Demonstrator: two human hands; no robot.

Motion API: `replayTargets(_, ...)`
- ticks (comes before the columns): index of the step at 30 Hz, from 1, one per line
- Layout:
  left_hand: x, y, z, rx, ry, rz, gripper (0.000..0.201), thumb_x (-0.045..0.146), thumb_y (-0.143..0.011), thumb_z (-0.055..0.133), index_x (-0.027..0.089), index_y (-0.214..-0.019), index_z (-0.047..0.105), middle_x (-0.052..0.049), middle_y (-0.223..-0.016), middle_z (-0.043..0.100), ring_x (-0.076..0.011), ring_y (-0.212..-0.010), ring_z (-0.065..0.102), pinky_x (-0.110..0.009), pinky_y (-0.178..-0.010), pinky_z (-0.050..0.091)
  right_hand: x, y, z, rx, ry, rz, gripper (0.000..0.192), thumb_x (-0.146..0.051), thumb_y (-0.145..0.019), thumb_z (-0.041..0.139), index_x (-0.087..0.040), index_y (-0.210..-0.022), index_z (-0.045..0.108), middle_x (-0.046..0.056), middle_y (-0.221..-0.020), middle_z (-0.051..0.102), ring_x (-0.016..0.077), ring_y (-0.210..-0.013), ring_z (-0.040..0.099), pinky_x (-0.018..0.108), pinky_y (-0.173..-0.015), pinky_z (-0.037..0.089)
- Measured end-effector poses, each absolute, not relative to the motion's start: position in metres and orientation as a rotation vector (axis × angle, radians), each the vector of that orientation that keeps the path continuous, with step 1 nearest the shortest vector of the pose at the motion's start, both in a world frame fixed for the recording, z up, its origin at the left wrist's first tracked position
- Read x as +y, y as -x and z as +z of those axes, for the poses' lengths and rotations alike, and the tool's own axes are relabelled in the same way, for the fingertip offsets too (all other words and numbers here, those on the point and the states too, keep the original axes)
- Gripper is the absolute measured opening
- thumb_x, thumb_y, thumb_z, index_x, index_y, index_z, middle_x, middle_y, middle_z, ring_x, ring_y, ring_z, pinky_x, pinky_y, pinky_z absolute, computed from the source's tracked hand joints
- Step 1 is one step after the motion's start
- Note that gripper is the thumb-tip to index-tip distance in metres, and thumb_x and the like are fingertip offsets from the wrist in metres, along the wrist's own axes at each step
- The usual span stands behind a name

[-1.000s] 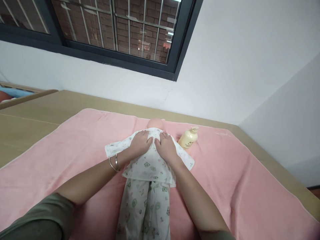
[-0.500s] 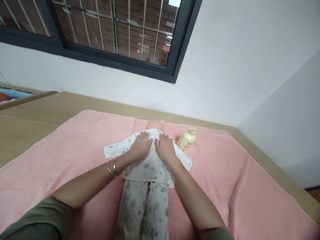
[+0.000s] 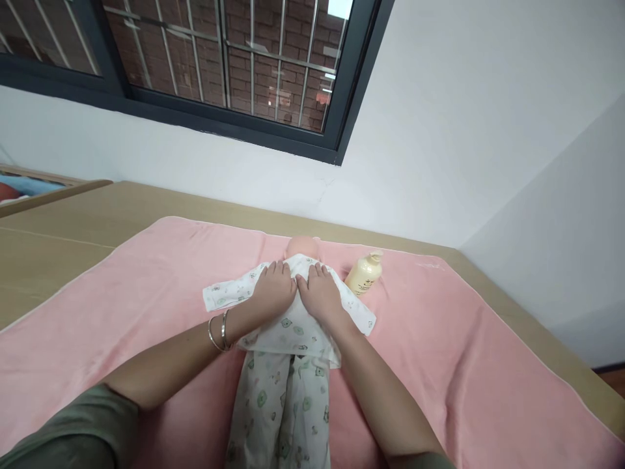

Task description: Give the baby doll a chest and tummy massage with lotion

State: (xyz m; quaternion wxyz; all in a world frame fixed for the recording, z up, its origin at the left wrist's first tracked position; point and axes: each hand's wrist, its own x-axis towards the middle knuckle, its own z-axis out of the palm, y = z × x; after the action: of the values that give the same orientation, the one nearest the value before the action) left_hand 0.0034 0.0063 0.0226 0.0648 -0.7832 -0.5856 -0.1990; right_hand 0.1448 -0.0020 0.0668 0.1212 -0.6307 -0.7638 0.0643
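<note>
A baby doll, its smooth head [image 3: 302, 247] toward the wall, lies stretched out in a white printed top [image 3: 300, 332] and matching trousers [image 3: 306, 407]. Both sleeves spread out sideways. My left hand [image 3: 274, 286] rests flat on the upper part of the top, fingers extended toward the head. Beside it, my right hand [image 3: 321, 290] lies flat on the same cloth, its thumb close to the left thumb. Neither hand grasps anything. Whether the doll is face up or face down I cannot tell. A pale yellow pump bottle [image 3: 365, 272] is just right of the doll.
Under the doll spreads a pink blanket [image 3: 146, 293] on a wooden surface [image 3: 63, 225]. A white wall [image 3: 415, 150] rises behind, with a dark-framed barred window [image 3: 234, 71]. Blue cloth [image 3: 36, 185] shows past a wooden rail at the far left.
Both hands have shifted slightly on the top, and the thumbs are now closer together. The doll and the bottle stay in place.
</note>
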Motion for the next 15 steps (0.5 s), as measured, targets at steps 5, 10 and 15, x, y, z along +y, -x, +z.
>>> replayTargets(5,-0.005,-0.008,0.022,-1.698,2.351,-0.604,0.049,0.021,-0.095,0.041,-0.004,-0.134,0.057,-0.032,-0.141,0.058,-0.0397,-0.135,0.053,-0.056,-0.112,0.040,0.004,-0.149,0.067,-2.218,1.822,0.250,0.065,-0.045,-0.108,0.031,0.000,-0.153,0.040,0.024,-0.162,0.036,0.0347,-0.154,0.028,0.048,-0.124,0.022)
replayTargets(10,0.022,0.011,0.037,-1.736,2.574,-0.733,0.038,0.023,-0.097,0.037,0.009,-0.116,0.066,-0.021,-0.124,0.070,-0.0318,-0.124,0.062,-0.047,-0.107,0.046,-0.023,-0.131,0.068,-2.296,1.805,0.094,0.059,-0.034,-0.107,0.035,0.003,-0.152,0.041,0.028,-0.157,0.042,0.0353,-0.150,0.035,0.049,-0.124,0.025)
replayTargets(15,0.028,0.012,0.038,-1.942,2.486,-0.821,0.040,0.029,-0.099,0.034,0.009,-0.119,0.063,-0.020,-0.121,0.070,-0.0296,-0.115,0.065,-0.044,-0.104,0.048,-0.024,-0.130,0.068,-2.362,1.689,0.072,0.053,-0.025,-0.106,0.031,0.002,-0.149,0.046,0.026,-0.154,0.048,0.0308,-0.150,0.037,0.045,-0.125,0.024)
